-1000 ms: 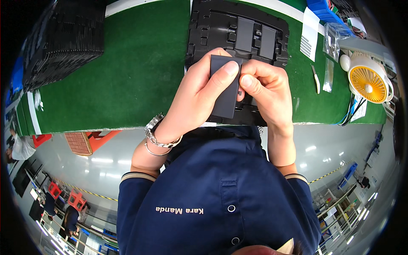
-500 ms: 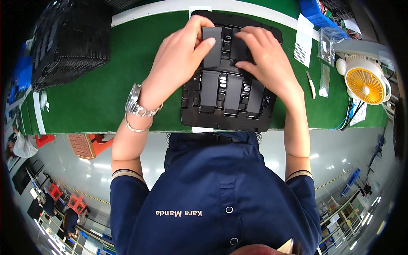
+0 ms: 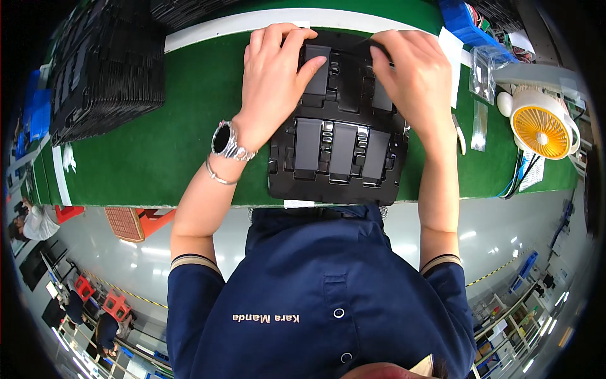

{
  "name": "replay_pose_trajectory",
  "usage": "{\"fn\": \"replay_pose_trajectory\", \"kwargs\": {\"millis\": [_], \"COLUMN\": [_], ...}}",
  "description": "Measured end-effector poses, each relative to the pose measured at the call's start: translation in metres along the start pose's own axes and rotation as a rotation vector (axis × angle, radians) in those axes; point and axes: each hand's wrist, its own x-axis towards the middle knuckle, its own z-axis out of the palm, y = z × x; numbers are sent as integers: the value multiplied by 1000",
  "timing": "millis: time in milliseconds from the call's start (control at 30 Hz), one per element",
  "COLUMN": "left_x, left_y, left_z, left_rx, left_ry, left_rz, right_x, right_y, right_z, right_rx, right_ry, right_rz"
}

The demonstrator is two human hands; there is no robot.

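Observation:
A black moulded plastic tray (image 3: 334,194) lies on the green table in front of me. Three flat dark grey rectangular blocks, one of them the middle block (image 3: 341,148), fill its near row. In the far row, one grey block (image 3: 317,71) sits at the left and another (image 3: 381,96) at the right, partly covered by my hand. The middle pocket (image 3: 351,88) between them looks glossy black, with no grey block visible. My left hand (image 3: 276,76) curls over the tray's far left edge, thumb beside the left block. My right hand (image 3: 413,79) closes round the far right corner, fingertips partly hidden.
Stacked black trays (image 3: 107,76) stand at the left. On the right are a white fan with a yellow grille (image 3: 541,132), a small knife (image 3: 459,136), clear plastic bags (image 3: 482,76), a paper sheet (image 3: 450,54) and a blue bin (image 3: 470,28).
Both hands have moved off the far-row blocks to the tray's far corners. The right hand has gone right, uncovering the middle pocket, where a dark block showed before.

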Motion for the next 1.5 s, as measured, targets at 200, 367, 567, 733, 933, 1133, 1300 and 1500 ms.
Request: {"fn": "replay_pose_trajectory", "kwargs": {"millis": [200,367,567,733,933,1133,1300,1500], "left_x": [-5,-12,-4,-11,-9,-12,-10,-12], "left_y": [16,11,25,36,31,29,35,33], "left_z": [-17,-15,-32,-37,-42,-42,-45,-42], "left_rx": [2,119,-1046,-1570,-1357,-1217,-1189,-1067], "left_ry": [-217,-282,-339,-314,-119,-187,-201,-223], "left_rz": [-82,-37,-478,-953,-835,-721,-663,-624], "right_x": [8,-7,-14,-14,-13,-17,-18,-17], "right_y": [-26,-20,-28,-58,-59,-61,-60,-63], "right_z": [-12,4,2,4,1,3,3,-1], "right_rx": [204,236,213,259,694,1348,1421,1261], "right_ry": [297,374,421,349,148,-190,-305,-275], "right_rz": [104,160,157,-156,170,784,786,748]}}
